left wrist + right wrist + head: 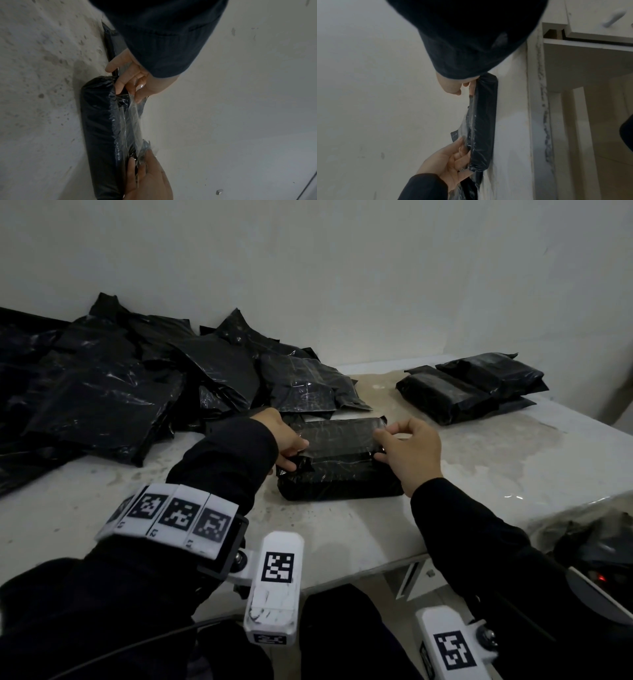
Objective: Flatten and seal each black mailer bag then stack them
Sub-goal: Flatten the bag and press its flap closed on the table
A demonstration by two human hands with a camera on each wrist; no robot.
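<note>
Setting: pale wall [342, 268] behind a white, stained table [342, 529]; white cupboard with a drawer handle [614, 19] shows in the right wrist view.
Bag in work: a filled black mailer bag [339, 474] lies flat on the table near its front edge, long side running left to right, between the two hands.
Flap: the bag's top flap [337, 436] is folded over toward the person, with a clear glossy strip [135, 119] stretched along it from one hand to the other.
Left hand: left hand [284, 436] is at the bag's left end, thumb and fingers curled and pinching the flap's corner; its sleeve is dark and covers the wrist.
Right hand: right hand [411, 453] is at the bag's right end, thumb on top and fingers curled, pinching the flap's other corner.
Left wrist view: both hands hold the ends of the clear strip, which stands slightly off the black plastic along the middle.
Unsealed pile: a loose heap of black bags [137, 385] covers the table's far left, reaching up to the wall; the nearest of them lies just behind the bag in work.
Finished stack: a stack of folded black bags [472, 388] sits on the table's far right, well apart from the hands.
Gear: white marker blocks [274, 583] with black square codes are strapped at both wrists.
</note>
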